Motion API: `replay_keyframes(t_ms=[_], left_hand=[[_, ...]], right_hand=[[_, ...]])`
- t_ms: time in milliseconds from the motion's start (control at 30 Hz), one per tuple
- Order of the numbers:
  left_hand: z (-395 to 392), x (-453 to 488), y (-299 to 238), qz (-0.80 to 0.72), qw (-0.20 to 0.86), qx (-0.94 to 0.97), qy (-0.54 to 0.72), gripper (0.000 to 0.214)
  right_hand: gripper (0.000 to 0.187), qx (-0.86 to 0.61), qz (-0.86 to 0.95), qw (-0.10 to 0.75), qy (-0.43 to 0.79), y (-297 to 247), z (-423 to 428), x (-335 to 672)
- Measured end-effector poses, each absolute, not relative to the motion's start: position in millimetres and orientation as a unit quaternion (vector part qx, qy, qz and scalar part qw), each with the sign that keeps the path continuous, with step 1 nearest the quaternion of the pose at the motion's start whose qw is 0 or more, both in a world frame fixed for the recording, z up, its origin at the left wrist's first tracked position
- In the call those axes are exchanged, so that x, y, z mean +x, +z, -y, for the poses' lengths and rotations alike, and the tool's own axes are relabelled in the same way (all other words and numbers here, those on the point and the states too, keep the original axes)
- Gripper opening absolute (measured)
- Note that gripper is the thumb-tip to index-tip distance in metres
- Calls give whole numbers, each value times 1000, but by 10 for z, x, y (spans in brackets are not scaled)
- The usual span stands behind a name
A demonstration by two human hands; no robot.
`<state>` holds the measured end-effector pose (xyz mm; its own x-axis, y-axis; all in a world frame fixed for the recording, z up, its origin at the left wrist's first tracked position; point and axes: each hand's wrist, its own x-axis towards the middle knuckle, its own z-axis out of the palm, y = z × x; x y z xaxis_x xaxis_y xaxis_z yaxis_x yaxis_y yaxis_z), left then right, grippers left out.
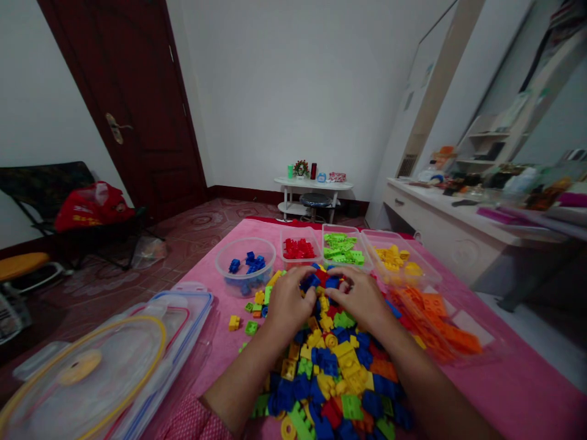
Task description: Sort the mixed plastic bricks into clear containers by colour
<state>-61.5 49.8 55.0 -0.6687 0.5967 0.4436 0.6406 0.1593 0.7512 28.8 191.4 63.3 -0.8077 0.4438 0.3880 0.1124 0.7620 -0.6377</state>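
A large heap of mixed toy building blocks [342,360] in yellow, blue, green, red and orange covers the middle of the pink cloth. Over its far part, my left hand [292,296] curls its fingers around a blue block [310,282]. Close beside it, my right hand [360,297] has thumb and fingers bent about another blue block [332,282]. Red pieces show between the two hands. Just beyond them stand a round tub [221,269] with blue blocks and clear boxes with red blocks [299,249], green blocks [343,249] and yellow blocks [392,257].
On the right, a clear box [493,342] holds orange blocks [440,321]. Container lids [123,360] are stacked at the left. A few loose blocks [234,322] lie left of the heap. A white dresser [431,211] flanks the right side.
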Motion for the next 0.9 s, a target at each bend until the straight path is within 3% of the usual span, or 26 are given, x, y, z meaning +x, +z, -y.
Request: replay_keyframes(t_ms=[100, 233, 333, 433, 567, 667, 800, 900], left_hand=[[-514, -601, 642, 660, -165, -292, -672, 30], [-496, -576, 727, 431, -434, -121, -782, 29], [-476, -556, 772, 362, -507, -74, -779, 30], [-470, -592, 833, 364, -512, -50, -776, 20], [-392, -845, 919, 416, -392, -59, -818, 16], [-249, -1118, 922, 552, -142, -112, -814, 29], [-106, -1284, 866, 788, 150, -231, -550, 37], [-118, -1204, 863, 820, 200, -305, -441, 29]], right_hand=[[29, -131, 853, 333, 379, 745, -1848, 315], [31, -73, 841, 326, 424, 865, -1687, 336], [31, -58, 834, 314, 451, 908, -1617, 345], [25, -68, 824, 331, 454, 912, -1632, 358], [22, -98, 813, 330, 470, 880, -1682, 365], [22, -104, 806, 312, 493, 839, -1675, 349], [21, -105, 813, 303, 486, 788, -1631, 318], [18, -110, 843, 278, 447, 783, -1593, 318]])
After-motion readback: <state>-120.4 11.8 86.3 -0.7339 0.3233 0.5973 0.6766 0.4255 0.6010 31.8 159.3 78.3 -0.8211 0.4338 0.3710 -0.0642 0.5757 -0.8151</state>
